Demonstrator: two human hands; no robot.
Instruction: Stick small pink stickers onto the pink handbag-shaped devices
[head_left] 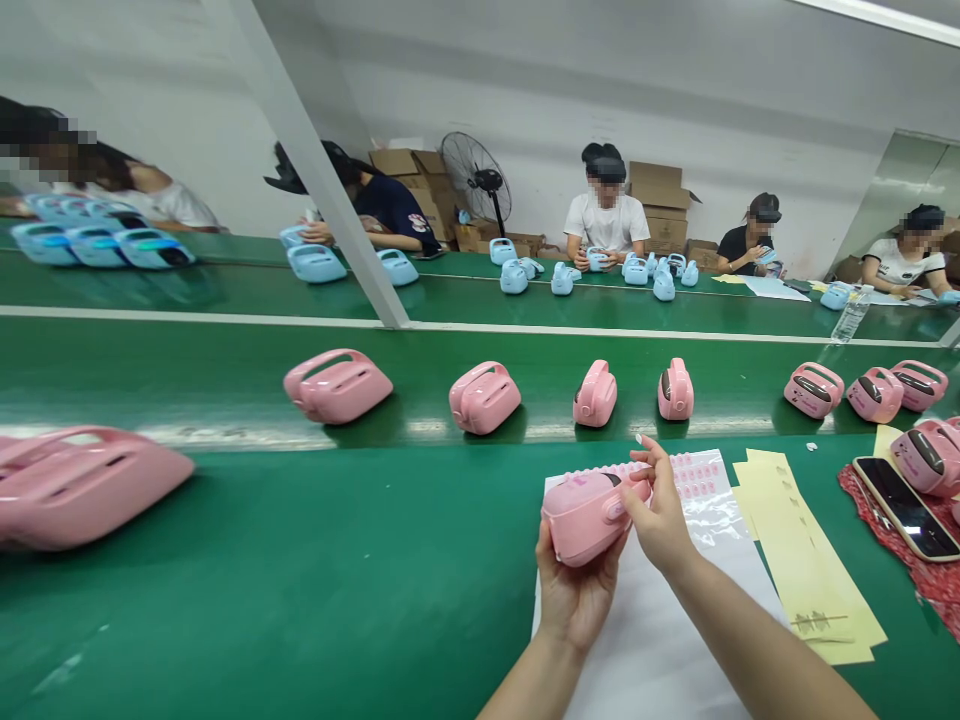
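A pink plastic device (583, 520) with a carry handle is held above a white sticker sheet (645, 620). My left hand (576, 590) cradles it from below, fingers wrapped round its underside. My right hand (660, 505) is at its right end, the thumb touching near a small round knob and the index finger raised by the handle. Small pink stickers (697, 478) line the upper part of the sheet. Yellow paper strips (814, 560) lie to the right of the sheet.
Several pink devices (486, 398) stand in a row beyond my hands; a large one (90, 485) is at the left. A phone (907, 505) rests on red wrap at the right. A slanted white post (322, 165) rises mid-left. Across the table, people handle blue devices (316, 263).
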